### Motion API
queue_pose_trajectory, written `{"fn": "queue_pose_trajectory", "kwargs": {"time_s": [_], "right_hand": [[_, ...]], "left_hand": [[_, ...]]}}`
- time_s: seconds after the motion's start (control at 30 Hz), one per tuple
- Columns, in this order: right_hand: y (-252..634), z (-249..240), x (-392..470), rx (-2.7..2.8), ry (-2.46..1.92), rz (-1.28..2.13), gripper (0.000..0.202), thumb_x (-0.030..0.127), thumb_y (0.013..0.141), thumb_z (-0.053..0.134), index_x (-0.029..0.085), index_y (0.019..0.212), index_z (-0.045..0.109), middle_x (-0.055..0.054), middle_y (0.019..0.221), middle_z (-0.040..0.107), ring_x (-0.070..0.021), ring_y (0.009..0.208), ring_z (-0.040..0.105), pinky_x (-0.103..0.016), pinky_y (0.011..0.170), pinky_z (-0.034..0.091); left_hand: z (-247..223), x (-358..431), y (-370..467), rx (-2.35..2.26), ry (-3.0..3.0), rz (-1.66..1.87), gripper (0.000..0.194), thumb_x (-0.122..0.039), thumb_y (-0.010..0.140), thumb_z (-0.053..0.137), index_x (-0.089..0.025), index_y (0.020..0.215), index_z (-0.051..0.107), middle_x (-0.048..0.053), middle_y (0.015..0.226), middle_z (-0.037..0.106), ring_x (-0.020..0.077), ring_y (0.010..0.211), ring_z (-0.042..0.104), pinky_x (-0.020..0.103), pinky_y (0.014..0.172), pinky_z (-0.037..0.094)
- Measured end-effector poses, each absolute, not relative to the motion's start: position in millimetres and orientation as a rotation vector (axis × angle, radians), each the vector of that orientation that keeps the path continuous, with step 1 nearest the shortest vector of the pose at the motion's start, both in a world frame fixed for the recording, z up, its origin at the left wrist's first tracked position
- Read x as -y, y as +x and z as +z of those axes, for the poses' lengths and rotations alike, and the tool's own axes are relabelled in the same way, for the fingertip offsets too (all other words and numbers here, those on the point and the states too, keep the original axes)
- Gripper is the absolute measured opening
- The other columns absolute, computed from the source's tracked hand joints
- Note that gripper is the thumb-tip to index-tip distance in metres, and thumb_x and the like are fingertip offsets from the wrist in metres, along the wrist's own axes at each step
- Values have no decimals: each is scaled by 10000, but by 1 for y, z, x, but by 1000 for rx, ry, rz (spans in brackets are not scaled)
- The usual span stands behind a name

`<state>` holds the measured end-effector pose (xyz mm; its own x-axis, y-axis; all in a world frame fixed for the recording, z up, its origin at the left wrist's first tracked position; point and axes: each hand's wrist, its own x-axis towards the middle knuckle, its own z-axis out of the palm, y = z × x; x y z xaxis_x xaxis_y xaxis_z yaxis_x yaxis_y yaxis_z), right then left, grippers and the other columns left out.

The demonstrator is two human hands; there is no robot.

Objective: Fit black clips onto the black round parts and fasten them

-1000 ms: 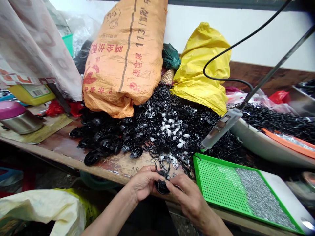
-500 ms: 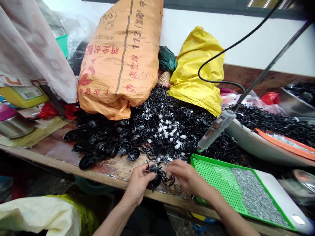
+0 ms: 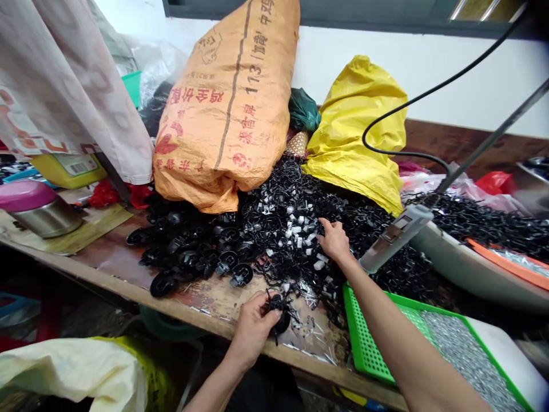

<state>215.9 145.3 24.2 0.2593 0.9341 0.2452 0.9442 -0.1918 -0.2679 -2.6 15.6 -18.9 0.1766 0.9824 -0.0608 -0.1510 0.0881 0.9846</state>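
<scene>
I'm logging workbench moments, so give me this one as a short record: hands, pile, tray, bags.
left hand: holds a black part near the bench's front edge
right hand: fingers at the pile; whether they hold anything is unclear
pile: small black and white pieces
tray: green, with silvery bits
bags: orange sack, yellow bag, behind pile

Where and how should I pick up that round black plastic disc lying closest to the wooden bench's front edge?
Pinch the round black plastic disc by its outer rim, probably best from the front side of the brown wooden bench: that near rim lies clear of the heap of black plastic parts, while others crowd its far side.
</scene>
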Motion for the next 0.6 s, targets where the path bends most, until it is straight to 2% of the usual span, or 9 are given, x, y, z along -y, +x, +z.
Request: {"fn": "queue_pose_trajectory", "kwargs": {"time_s": [0.13,0.33,0.43,0.6], "right_hand": [[223,28,-145,1744,-2175,-28,289,251,624,581,204,909,588,-67,868,483,-211,784,528,-288,641,384],[224,26,-123,1774,-2031,5,125,147,613,518,189,694,603,-18,688,540,-160,679,529,-249,617,371],[221,24,-114,1773,-1914,72,96,162,623,501,184,648,591,0,617,554,-134,599,522,-233,595,379],[213,31,-102,1725,-1732,194,74,224,636,512,173,651,564,-2,636,563,-122,589,523,-220,575,397]], "left_hand": [[-18,-15,-3,-994,1169,1090,236,-120,630,529,-162,844,620,20,773,536,159,759,509,251,705,391],[-18,-15,-4,-990,1208,1095,246,-120,638,517,-165,859,615,30,810,556,168,792,519,262,730,395],[-19,-15,-4,-993,1196,1101,256,-126,634,523,-162,870,616,35,828,575,174,804,529,270,743,396],[-19,-15,-3,-1007,1162,1110,263,-134,623,537,-168,871,617,34,829,597,180,818,539,276,750,400]]}}
